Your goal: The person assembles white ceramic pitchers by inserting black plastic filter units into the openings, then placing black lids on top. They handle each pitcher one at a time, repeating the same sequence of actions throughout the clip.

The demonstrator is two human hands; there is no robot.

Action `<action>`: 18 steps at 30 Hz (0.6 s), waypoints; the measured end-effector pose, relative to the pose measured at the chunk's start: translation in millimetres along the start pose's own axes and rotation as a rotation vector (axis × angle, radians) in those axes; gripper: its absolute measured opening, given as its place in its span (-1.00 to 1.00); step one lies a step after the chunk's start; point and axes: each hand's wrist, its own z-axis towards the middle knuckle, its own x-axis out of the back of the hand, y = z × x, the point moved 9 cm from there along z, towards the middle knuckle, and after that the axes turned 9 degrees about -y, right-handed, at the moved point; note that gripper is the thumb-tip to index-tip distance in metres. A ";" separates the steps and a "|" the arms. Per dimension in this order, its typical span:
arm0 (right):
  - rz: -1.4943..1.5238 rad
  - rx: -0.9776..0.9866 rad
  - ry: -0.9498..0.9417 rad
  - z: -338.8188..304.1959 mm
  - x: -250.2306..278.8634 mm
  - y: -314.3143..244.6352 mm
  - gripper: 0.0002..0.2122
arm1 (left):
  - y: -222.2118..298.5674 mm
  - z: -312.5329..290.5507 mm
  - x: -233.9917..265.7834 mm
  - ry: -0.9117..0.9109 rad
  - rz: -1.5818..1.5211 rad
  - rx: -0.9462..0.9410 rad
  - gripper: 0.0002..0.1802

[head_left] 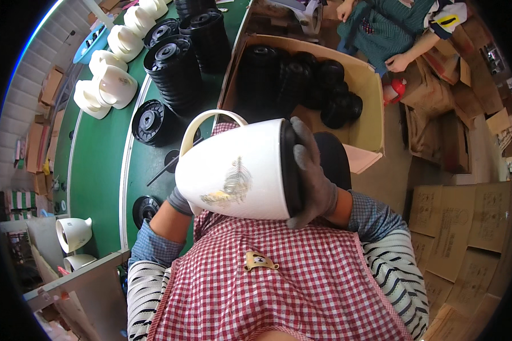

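A white kettle body (pixel 233 165) with a gold and grey feather print lies on its side in front of my chest, its loop handle upward. My left hand (pixel 180 203), in a grey glove, supports it from behind at the left end; most of those fingers are hidden. Over the kettle's right end sits a round black base (pixel 292 170). My gloved right hand (pixel 314 182) is wrapped against that base, fingers spread over its face and edge. Whether the base is fully seated I cannot tell.
Stacks of black bases (pixel 173 74) stand on the green bench (pixel 96 170), near a row of white kettle bodies (pixel 116 85). A dark rod (pixel 162 170) lies there. An open carton (pixel 347 139) holds black parts. Another person (pixel 381 34) is beyond it; flattened cartons (pixel 461 227) lean at right.
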 end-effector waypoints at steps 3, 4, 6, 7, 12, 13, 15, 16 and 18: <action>0.580 -0.351 0.151 -4.0 5.2 41.2 0.07 | 37.5 -4.3 -15.3 0.060 0.663 -0.149 -0.49; 0.839 -0.458 0.160 -2.4 -1.0 58.5 0.02 | 56.3 -2.7 -22.0 0.083 0.856 -0.208 -0.49; 1.007 -0.524 0.151 4.4 -7.5 59.9 -0.08 | 60.9 -5.4 9.7 0.055 0.725 -0.264 -0.45; 0.798 -0.447 0.185 12.1 -3.1 47.2 -0.04 | 54.3 1.0 13.4 0.010 0.611 -0.237 -0.44; -0.030 -0.043 -0.047 5.9 12.0 -11.2 0.26 | 15.9 21.9 -13.0 0.000 0.376 -0.140 -0.27; -0.196 0.091 -0.125 3.4 10.7 -24.9 0.24 | 2.3 23.8 -8.8 0.006 0.260 -0.075 -0.23; -0.216 0.123 -0.031 -12.1 5.5 -33.5 0.21 | -1.3 21.0 -15.2 -0.124 0.245 -0.145 -0.26; -0.109 0.069 0.020 -15.0 11.7 -24.7 0.11 | -1.7 18.8 -18.7 -0.187 0.236 -0.183 -0.28; 0.223 -0.100 0.141 -14.3 18.0 2.3 -0.06 | 6.0 7.6 -4.0 -0.038 0.165 -0.206 -0.32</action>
